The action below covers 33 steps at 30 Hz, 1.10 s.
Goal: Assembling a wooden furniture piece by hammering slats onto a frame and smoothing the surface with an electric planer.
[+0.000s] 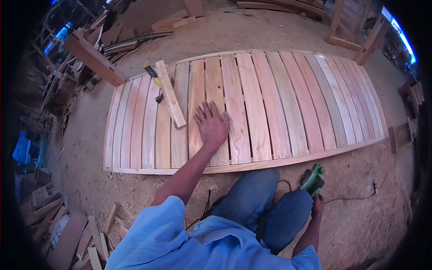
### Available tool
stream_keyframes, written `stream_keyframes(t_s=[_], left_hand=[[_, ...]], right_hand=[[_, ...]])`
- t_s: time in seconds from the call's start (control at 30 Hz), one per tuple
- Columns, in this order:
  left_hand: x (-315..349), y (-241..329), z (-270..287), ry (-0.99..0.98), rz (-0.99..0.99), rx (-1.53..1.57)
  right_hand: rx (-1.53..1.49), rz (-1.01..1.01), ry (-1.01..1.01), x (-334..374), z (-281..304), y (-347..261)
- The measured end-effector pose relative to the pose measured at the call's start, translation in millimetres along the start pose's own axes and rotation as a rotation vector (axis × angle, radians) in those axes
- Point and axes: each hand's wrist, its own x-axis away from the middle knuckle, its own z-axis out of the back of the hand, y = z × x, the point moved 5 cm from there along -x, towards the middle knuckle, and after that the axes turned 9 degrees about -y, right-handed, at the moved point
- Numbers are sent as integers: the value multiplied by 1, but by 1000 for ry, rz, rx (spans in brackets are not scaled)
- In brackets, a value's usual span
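My left hand (212, 127) lies flat with its fingers spread on a wooden slatted panel (280, 108). The panel rests low over the ground, its pale and reddish slats held in a frame. Down by my right knee, my right hand (318, 204) is closed around the rear of a green electric planer (312, 179), off the panel's near edge. A loose strip of wood (171, 96) lies on the slats left of my left hand. Beside it, partly covered by the strip, is a hammer (152, 73) with a yellow and black handle.
Wooden posts (96, 58) rise at the panel's far corners. The planer's dark cord (351, 198) runs right across the dusty floor, which is strewn with shavings. Offcuts (92, 238) are heaped at the lower left, and boards (139, 27) are piled at the far left.
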Motion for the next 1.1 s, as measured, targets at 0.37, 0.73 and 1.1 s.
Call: stream_keyframes(t_s=[0.37,0.73,1.1], left_hand=[[22,44,49,-108,-737,132],[149,181,38,-470,-1193,372],[142,154,77,-172,-1400,146]], right_hand=[[-306,48,485,305,129,18],[-271,464,1168,704,214,-54],[550,4,1939,878,182,-71]])
